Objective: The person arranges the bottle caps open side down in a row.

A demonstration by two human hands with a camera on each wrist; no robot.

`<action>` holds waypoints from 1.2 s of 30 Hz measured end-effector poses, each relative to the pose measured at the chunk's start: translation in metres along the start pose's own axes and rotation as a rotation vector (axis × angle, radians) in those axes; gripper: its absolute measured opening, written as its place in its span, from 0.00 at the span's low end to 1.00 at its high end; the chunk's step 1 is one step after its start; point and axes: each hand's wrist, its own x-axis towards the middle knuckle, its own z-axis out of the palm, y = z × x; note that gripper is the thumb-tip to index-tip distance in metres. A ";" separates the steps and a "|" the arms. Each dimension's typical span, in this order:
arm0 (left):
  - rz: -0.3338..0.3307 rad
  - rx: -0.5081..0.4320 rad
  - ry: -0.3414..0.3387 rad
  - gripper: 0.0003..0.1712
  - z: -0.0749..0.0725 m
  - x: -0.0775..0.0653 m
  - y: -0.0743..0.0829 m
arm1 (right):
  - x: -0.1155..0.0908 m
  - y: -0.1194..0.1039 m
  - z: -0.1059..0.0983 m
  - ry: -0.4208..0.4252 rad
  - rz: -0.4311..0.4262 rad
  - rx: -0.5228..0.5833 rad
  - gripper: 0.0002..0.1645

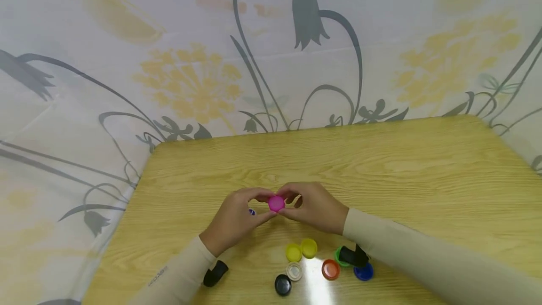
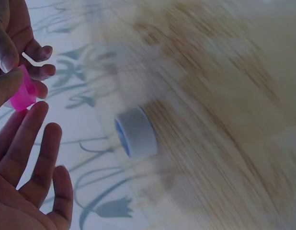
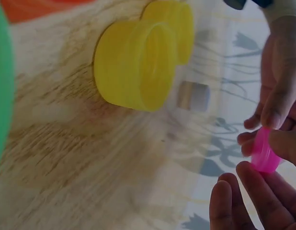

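Both hands meet over the table, pinching a small round pink plastic cap [image 1: 276, 203] between them. My left hand [image 1: 237, 215] grips its left side with thumb and fingertips, while my right hand [image 1: 316, 207] pinches the right side. In the left wrist view the pink cap [image 2: 24, 91] appears between the fingers, the left hand's [image 2: 28, 187] other fingers spread apart. The right wrist view shows the cap [image 3: 266, 151] tilted on edge. Just beside the left hand lies a white and blue cap [image 1: 252, 212], partly hidden by it; its white side wall [image 2: 137, 133] shows in the left wrist view.
Nearer the body, two yellow caps [image 1: 309, 248] lie touching, with a clear whitish cap [image 1: 294, 271] and a black cap [image 1: 282, 285] below. An orange-red cap [image 1: 330, 269], a green cap [image 1: 338, 259] and a blue cap [image 1: 364, 272] lie near the right forearm. A patterned curtain [image 1: 271, 60] hangs behind the table.
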 end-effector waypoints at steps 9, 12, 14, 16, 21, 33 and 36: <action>-0.027 0.188 -0.025 0.14 -0.005 -0.001 -0.020 | 0.025 0.003 0.020 -0.089 0.009 -0.098 0.12; -0.019 0.226 -0.038 0.13 -0.005 -0.002 -0.025 | 0.030 0.005 0.023 -0.117 0.017 -0.104 0.11; -0.024 0.244 -0.053 0.13 -0.004 -0.002 -0.027 | 0.033 0.007 0.025 -0.143 0.021 -0.101 0.11; -0.024 0.262 -0.070 0.14 -0.003 -0.002 -0.029 | 0.035 0.008 0.027 -0.162 0.019 -0.105 0.11; -0.023 0.301 -0.091 0.16 -0.002 -0.002 -0.033 | 0.041 0.012 0.031 -0.180 0.009 -0.139 0.09; -0.025 0.300 -0.093 0.14 0.004 -0.001 -0.036 | 0.043 0.015 0.033 -0.179 0.005 -0.170 0.09; -0.019 0.308 -0.081 0.14 0.005 -0.002 -0.037 | 0.044 0.016 0.033 -0.186 0.006 -0.175 0.09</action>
